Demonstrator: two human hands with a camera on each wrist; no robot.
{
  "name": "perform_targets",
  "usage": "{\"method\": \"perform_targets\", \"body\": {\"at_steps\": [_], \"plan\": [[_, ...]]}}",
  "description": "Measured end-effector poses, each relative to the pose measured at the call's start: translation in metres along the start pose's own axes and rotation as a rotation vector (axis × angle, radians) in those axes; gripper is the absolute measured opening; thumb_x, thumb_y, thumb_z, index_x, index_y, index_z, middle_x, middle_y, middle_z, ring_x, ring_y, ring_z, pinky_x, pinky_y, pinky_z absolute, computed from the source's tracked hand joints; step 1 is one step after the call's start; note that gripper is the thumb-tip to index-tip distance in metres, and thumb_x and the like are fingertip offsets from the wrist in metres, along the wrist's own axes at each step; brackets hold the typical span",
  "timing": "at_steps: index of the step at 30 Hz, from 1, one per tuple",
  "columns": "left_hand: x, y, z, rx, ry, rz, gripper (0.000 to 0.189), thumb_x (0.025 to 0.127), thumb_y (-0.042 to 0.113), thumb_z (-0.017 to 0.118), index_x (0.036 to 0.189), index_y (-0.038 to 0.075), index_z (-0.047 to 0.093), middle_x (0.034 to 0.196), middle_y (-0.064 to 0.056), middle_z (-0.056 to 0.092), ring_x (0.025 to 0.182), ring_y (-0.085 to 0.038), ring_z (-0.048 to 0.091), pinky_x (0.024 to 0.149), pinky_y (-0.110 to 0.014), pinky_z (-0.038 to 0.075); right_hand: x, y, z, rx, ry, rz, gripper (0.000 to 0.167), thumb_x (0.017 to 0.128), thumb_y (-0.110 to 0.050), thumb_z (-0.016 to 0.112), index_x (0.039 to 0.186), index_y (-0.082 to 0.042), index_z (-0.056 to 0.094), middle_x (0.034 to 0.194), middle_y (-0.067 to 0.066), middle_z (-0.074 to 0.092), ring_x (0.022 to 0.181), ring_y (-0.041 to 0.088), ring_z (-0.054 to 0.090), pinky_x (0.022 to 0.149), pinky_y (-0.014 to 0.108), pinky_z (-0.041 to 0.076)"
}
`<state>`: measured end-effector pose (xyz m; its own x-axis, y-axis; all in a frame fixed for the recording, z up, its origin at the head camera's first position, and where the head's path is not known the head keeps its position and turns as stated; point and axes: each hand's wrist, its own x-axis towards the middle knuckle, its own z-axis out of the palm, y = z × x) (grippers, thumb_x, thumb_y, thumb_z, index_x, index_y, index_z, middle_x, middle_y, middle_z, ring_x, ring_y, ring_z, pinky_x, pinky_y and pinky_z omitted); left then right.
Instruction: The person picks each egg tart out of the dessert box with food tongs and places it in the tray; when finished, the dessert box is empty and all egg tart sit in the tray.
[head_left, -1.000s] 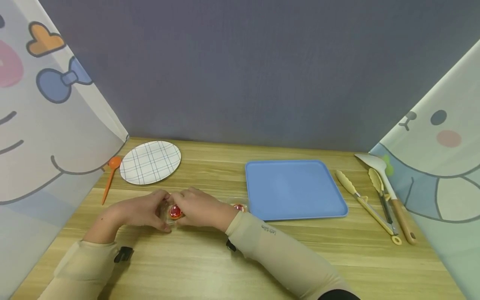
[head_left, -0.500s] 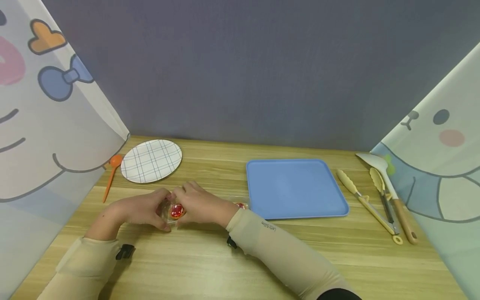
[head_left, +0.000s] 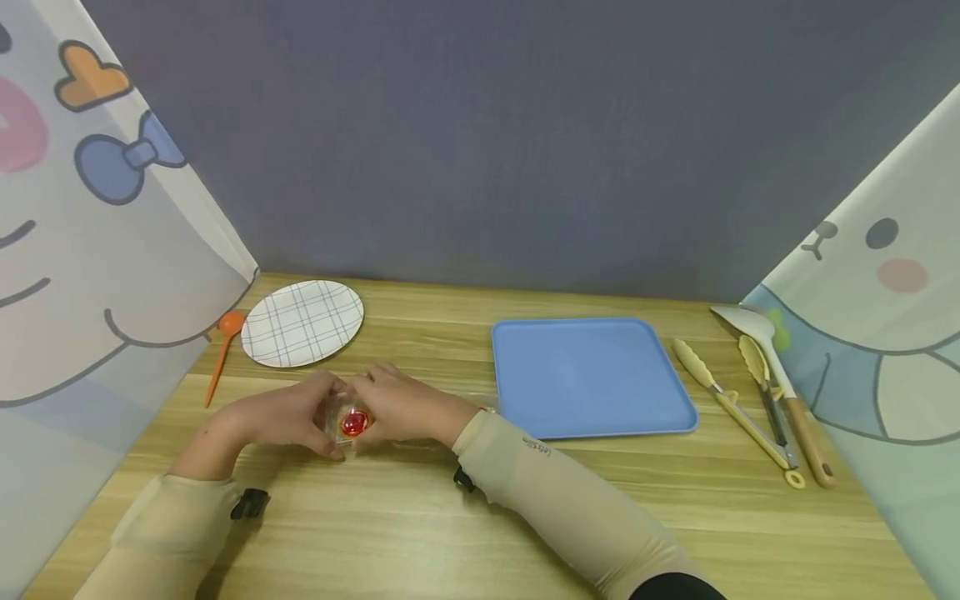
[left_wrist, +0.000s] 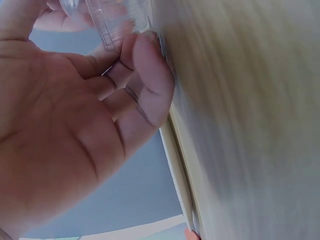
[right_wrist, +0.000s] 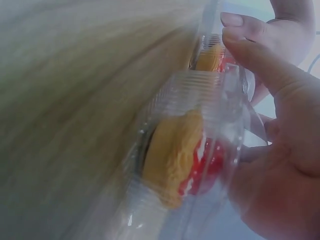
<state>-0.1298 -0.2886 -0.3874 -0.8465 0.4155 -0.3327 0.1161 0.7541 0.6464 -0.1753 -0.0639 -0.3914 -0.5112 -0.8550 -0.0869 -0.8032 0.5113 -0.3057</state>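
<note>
- While both hands hardly moved, the tan pastry with a glossy red top (right_wrist: 172, 160) behind the right hand (head_left: 405, 408) became nearly hidden in the head view; work, I judge, remains at the far end of the clear ribbed plastic box (right_wrist: 192, 90).
- Fingers folded together, the left hand (head_left: 288, 419) grips that end; right thumb and fingers pinch across it, a second red-topped pastry (head_left: 354, 422) between them.
- Nearer than the fingers, bare wooden table (head_left: 337, 533) gives room.
- Beyond the right fingers, the blue rectangular tray (head_left: 588, 379) crowds the box; beyond the left lies the white blue-checked plate (head_left: 302, 323).

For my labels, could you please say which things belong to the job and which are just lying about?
In the job:
left hand
right hand
clear packaging
red-topped pastries

Apparently just lying about:
checked plate
orange spoon
blue tray
tongs
spatula
</note>
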Motion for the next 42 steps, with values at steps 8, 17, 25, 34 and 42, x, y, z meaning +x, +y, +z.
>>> {"method": "perform_targets", "body": {"at_steps": [8, 17, 25, 34, 42], "plan": [[0.006, 0.002, -0.002, 0.057, -0.021, 0.008, 0.069, 0.073, 0.034, 0.095, 0.118, 0.006, 0.051, 0.098, -0.006, 0.056, 0.086, -0.018, 0.054, 0.069, -0.025, 0.047, 0.001, 0.002, -0.002, 0.073, -0.025, 0.019, 0.071, 0.085, -0.05, 0.089, 0.14, -0.021, 0.055, 0.128, -0.001, 0.051, 0.121, 0.011, 0.043, 0.098, 0.019, 0.047], [0.007, 0.0, -0.004, 0.081, -0.03, -0.021, 0.072, 0.072, 0.039, 0.095, 0.121, 0.006, 0.053, 0.105, -0.007, 0.057, 0.093, -0.02, 0.053, 0.074, -0.028, 0.047, -0.002, -0.001, 0.001, -0.01, 0.04, 0.007, 0.07, 0.088, -0.053, 0.086, 0.144, -0.023, 0.056, 0.135, -0.001, 0.055, 0.131, 0.014, 0.046, 0.109, 0.024, 0.048], [0.006, -0.008, -0.008, 0.076, -0.027, -0.036, 0.09, 0.072, 0.044, 0.096, 0.136, 0.002, 0.05, 0.126, -0.011, 0.06, 0.11, -0.023, 0.058, 0.089, -0.037, 0.052, -0.009, -0.01, 0.005, -0.25, 0.16, -0.046, 0.075, 0.092, -0.058, 0.079, 0.151, -0.018, 0.055, 0.138, 0.002, 0.066, 0.13, 0.019, 0.06, 0.117, 0.029, 0.048], [0.005, -0.012, -0.011, 0.035, -0.021, 0.001, 0.089, 0.074, 0.039, 0.096, 0.138, 0.001, 0.049, 0.128, -0.012, 0.064, 0.114, -0.022, 0.061, 0.093, -0.036, 0.054, -0.013, -0.01, 0.004, -0.3, 0.222, -0.054, 0.066, 0.095, -0.056, 0.075, 0.143, -0.014, 0.06, 0.134, 0.004, 0.071, 0.125, 0.019, 0.067, 0.108, 0.027, 0.056], [0.001, -0.011, -0.012, 0.025, -0.022, -0.007, 0.09, 0.077, 0.041, 0.094, 0.14, 0.001, 0.044, 0.134, -0.015, 0.061, 0.122, -0.027, 0.061, 0.097, -0.039, 0.054, -0.024, -0.014, -0.009, -0.302, 0.245, -0.075, 0.066, 0.097, -0.058, 0.071, 0.143, -0.011, 0.059, 0.133, 0.004, 0.071, 0.128, 0.02, 0.067, 0.108, 0.028, 0.057]]}}
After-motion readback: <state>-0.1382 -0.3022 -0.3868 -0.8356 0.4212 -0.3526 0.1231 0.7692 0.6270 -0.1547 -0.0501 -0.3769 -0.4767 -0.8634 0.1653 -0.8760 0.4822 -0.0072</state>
